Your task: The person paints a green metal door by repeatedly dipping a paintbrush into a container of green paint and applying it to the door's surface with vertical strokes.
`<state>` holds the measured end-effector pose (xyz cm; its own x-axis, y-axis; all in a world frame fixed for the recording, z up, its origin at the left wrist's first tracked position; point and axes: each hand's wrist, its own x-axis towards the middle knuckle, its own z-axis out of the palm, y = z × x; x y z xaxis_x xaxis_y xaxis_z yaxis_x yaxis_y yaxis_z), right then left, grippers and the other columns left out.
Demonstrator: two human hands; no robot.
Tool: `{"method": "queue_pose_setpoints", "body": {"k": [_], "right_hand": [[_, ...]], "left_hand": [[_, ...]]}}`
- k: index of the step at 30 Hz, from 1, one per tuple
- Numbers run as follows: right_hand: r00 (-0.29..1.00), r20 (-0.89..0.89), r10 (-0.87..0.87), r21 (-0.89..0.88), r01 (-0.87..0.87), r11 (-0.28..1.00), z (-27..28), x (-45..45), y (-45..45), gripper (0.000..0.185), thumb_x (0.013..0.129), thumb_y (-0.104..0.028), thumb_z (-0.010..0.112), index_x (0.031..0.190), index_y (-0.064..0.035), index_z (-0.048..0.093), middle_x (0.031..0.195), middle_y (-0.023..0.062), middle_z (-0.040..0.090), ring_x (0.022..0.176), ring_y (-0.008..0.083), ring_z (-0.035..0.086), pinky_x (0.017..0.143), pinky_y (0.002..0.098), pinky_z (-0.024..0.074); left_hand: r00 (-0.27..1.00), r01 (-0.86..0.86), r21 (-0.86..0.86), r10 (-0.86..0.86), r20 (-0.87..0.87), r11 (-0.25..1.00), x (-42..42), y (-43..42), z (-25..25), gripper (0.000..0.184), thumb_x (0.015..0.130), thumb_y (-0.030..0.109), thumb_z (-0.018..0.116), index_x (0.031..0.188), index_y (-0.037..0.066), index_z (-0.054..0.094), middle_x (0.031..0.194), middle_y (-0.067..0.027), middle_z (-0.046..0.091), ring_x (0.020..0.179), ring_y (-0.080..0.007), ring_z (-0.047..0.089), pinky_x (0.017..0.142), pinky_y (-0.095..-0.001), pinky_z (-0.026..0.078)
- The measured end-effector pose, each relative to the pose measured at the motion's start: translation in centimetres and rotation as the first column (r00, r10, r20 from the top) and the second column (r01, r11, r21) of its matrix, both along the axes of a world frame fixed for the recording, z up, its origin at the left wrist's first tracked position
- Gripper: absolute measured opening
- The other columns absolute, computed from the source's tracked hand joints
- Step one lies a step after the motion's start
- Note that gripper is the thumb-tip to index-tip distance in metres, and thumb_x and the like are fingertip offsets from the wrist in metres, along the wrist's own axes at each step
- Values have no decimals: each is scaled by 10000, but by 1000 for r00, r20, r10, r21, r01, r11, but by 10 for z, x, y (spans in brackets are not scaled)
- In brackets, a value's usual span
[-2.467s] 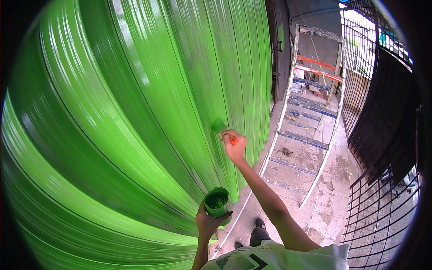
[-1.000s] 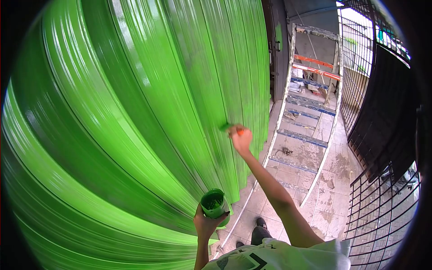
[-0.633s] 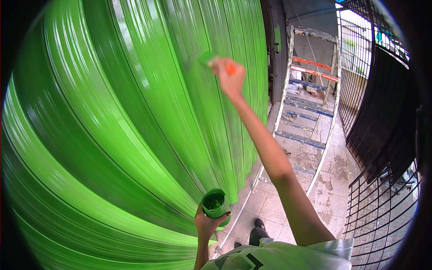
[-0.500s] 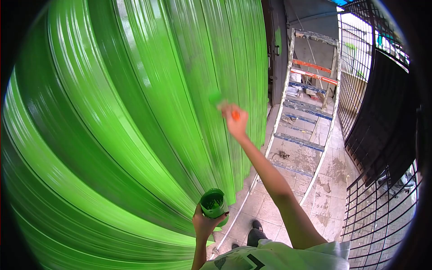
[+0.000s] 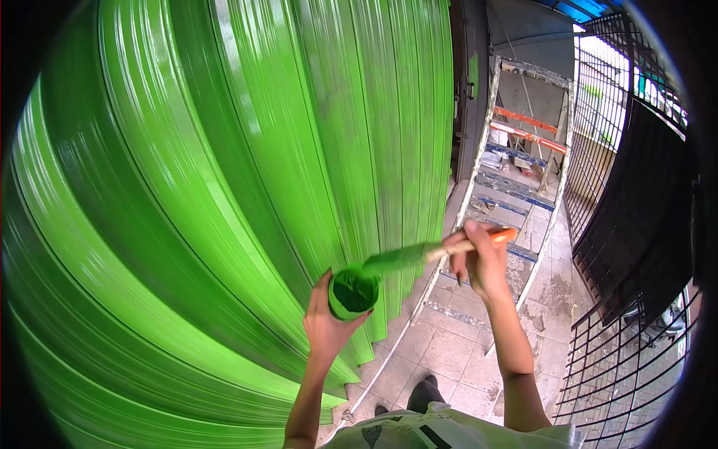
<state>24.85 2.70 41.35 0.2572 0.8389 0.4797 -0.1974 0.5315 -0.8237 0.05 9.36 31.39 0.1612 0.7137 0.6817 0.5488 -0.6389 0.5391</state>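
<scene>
My left hand (image 5: 327, 326) is wrapped round a green paint container (image 5: 354, 293), tilted so that dark green paint shows inside. My right hand (image 5: 482, 258) grips a paintbrush (image 5: 441, 251) by its handle, which ends in orange. The brush lies nearly level, its green-coated bristles at the container's upper right rim; whether they touch it I cannot tell. Left of both hands stands a ribbed metal wall (image 5: 247, 187) in glossy green, with duller, greyish streaks on its upper right panels.
A paint-spattered stepladder (image 5: 516, 179) stands right of the wall on the tiled floor (image 5: 441, 348). Farther right are a dark metal gate (image 5: 636, 202) and a black grid fence (image 5: 624, 374). A dark door (image 5: 467, 90) is beyond the wall. My shoes show below.
My right hand has left the wall and come down and right, bringing the brush to the container. My left hand has raised the container slightly.
</scene>
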Motion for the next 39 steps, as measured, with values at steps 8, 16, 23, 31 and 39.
{"method": "queue_pose_setpoints", "body": {"k": [8, 16, 23, 31, 39], "right_hand": [[916, 383, -123, 46, 114, 992, 25, -11, -40, 219, 889, -157, 669, 731, -12, 713, 484, 28, 568, 394, 48, 470, 383, 211, 343], [876, 453, -167, 149, 110, 983, 19, 27, -28, 235, 854, -163, 723, 705, 17, 698, 481, 25, 541, 417, 43, 426, 399, 217, 328], [863, 502, -56, 158, -28, 987, 10, 68, -36, 262, 857, -198, 723, 698, 9, 697, 492, 27, 563, 398, 51, 432, 382, 238, 315], [797, 603, -35, 225, -128, 966, 0, 105, -47, 276, 876, -200, 695, 671, -14, 683, 487, 11, 546, 395, 57, 434, 382, 244, 313], [776, 473, 417, -178, -380, 908, 19, 138, -55, 176, 920, -148, 623, 1002, 1, 665, 668, 47, 648, 564, 88, 621, 506, 227, 489]], "left_hand": [[989, 105, 289, -69, -129, 952, 24, -2, 63, 950, 474, 8, 822, 1351, 13, 457, 1332, -179, 517, 1246, -348, 500, 1026, -409, 444], [933, 198, 308, -83, -350, 930, 70, -28, 98, 950, 482, -12, 781, 1372, 28, 449, 1346, -164, 513, 1253, -345, 497, 1027, -413, 446], [892, 204, 236, -81, -446, 950, 113, -60, 100, 1073, 420, -19, 793, 1414, 61, 395, 1335, -137, 500, 1250, -335, 486, 1031, -418, 455], [908, 81, 143, -14, -420, 986, 142, -99, 92, 1062, 452, 5, 803, 1427, 74, 388, 1340, -145, 517, 1238, -347, 499, 1013, -418, 461], [950, -127, 11, 124, -285, 992, 150, -107, 56, 1124, 510, 199, 888, 1466, 90, 308, 1273, -161, 560, 1081, -339, 608, 902, -411, 530]]}}
